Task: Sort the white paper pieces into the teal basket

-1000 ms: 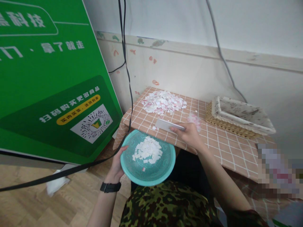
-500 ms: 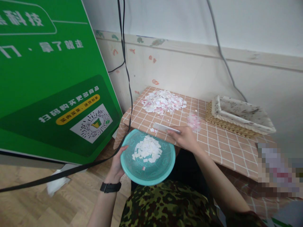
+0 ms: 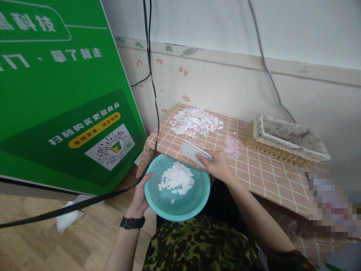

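My left hand (image 3: 140,194) is closed on the left rim of a turquoise plastic colander (image 3: 177,215), held just below the table's front edge. Inside it lies a heap of small white paper scraps (image 3: 177,177), with one pink-marked scrap lower down. My right hand (image 3: 221,165) grips a white flat rectangular slab (image 3: 193,152), phone-like in shape, over the table edge above the colander. Its broad face is tilted toward me. Beyond it, a larger pile of white and pink paper scraps (image 3: 196,121) rests on the table, and a small pinkish clump (image 3: 232,146) lies to its right.
A checked brown cloth covers the table (image 3: 262,171) against the wall. On its right stands a lined wicker basket (image 3: 284,150). A black strap (image 3: 155,105) hangs down past the colander's left side, by a green panel (image 3: 70,82).
My right hand has turned the white slab so its broad face shows, moving it slightly toward the colander. The loose scraps beside it at the table edge no longer show. The colander stays put.
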The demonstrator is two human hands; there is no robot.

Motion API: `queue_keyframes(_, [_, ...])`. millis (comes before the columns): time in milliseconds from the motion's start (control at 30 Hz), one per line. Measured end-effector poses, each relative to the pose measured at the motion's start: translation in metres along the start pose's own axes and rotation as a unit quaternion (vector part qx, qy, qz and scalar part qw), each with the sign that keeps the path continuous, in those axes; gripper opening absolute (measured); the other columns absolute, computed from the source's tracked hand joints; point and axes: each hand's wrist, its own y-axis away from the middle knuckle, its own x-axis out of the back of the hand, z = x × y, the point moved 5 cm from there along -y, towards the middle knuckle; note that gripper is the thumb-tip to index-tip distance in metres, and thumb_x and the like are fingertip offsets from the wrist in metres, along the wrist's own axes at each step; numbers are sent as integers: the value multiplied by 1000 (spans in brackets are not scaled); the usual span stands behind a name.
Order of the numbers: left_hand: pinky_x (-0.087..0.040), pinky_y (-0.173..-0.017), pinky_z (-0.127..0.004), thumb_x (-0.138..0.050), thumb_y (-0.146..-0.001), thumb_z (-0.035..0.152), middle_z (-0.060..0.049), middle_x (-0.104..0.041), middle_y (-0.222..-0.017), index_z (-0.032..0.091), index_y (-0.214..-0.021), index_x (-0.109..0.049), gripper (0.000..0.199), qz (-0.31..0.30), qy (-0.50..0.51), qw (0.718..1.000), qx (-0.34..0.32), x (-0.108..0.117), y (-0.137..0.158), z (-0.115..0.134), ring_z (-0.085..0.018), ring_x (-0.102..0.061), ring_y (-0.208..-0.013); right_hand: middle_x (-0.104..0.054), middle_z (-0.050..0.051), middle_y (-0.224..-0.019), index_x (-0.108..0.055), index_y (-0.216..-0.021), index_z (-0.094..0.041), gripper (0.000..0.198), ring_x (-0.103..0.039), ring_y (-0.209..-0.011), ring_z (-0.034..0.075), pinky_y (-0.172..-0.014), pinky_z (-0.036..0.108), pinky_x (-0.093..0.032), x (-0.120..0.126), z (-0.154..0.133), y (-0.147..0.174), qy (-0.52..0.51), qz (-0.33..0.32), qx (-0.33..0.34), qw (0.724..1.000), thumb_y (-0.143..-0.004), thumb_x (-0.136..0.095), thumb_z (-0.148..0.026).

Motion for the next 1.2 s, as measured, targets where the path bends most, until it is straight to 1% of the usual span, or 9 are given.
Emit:
queue_keyframes(100, [-53, -70, -34, -60, -73, 18, -9, -74, -77, 10, -84, -69, 16, -2, 3, 1000, -1, -1, 1, 0, -23, -68, -68, -68, 4, -68, -70, -86, -18, 27, -57, -53, 15, -49, 25, -35, -1, 2, -5, 32, 16, 8, 999, -85, -49, -35])
queue_keyframes(200, [-54, -68, -33, -60, -72, 18, -9, -73, -75, 11, -83, -69, 16, 3, 3, 1000, -2, -1, 1, 1, -22, -67, -66, -69, 5, -72, -70, -88, -19, 28, -60, -57, 17, -52, 26, -37, -3, 5, -9, 57, 29, 15, 998, -85, -49, -36])
queue_keyframes(400, [-53, -67, -32, -61, -72, 18, -7, -73, -71, 12, -78, -68, 11, 12, 12, 1000, -2, 7, -3, 1, -21, -67, -64, -71, 5, -84, -70, -92, -22, 27, -64, -70, 19, -61, 27, -43, -15, 5, -10, 12, 7, 33, 999, -87, -47, -36])
queue_keyframes(533, [-52, -69, -31, -62, -73, 20, -6, -73, -74, 12, -82, -68, 14, 10, 10, 1000, -8, 11, -6, 0, -20, -66, -66, -71, 4, -87, -70, -90, -23, 25, -64, -72, 19, -63, 27, -44, -16, 5, -9, 5, -6, 40, 999, -87, -48, -34])
queue_keyframes(700, [-52, -70, -32, -62, -73, 21, -7, -73, -75, 12, -89, -68, 19, 2, 4, 1000, -18, 11, -7, 1, -20, -66, -66, -71, 5, -83, -70, -90, -21, 26, -64, -67, 18, -60, 26, -43, -14, 5, -8, 17, -12, 34, 999, -86, -49, -35])
queue_keyframes(867, [-52, -70, -34, -61, -73, 22, -9, -73, -78, 10, -87, -68, 20, -5, -4, 1000, -5, 7, -5, 1, -22, -67, -68, -71, 4, -84, -70, -89, -23, 25, -64, -69, 18, -59, 26, -43, -13, 1, -8, 11, -16, 44, 999, -87, -48, -34])
queue_keyframes(967, [-53, -68, -34, -60, -73, 21, -9, -73, -77, 10, -85, -68, 18, -9, -6, 1000, -5, 7, -5, 0, -23, -67, -67, -71, 3, -84, -70, -91, -23, 26, -63, -69, 17, -59, 25, -42, -13, -4, -6, -12, -34, 60, 998, -87, -47, -33])
queue_keyframes(1100, [-53, -71, -38, -56, -72, 19, -11, -73, -80, 8, -89, -68, 23, -18, -1, 1000, 5, 9, -5, -5, -26, -67, -72, -70, 1, -74, -71, -88, -21, 26, -60, -60, 14, -53, 23, -40, -13, -7, -2, -71, -98, 57, 991, -85, -50, -36])
queue_keyframes(1200, [-53, -73, -40, -55, -70, 17, -12, -73, -83, 8, -93, -66, 28, -28, 8, 1000, 3, 9, -5, -6, -27, -67, -77, -69, 1, -71, -71, -87, -19, 28, -58, -57, 14, -50, 23, -39, -6, -5, -3, -87, -86, 41, 992, -84, -51, -38])
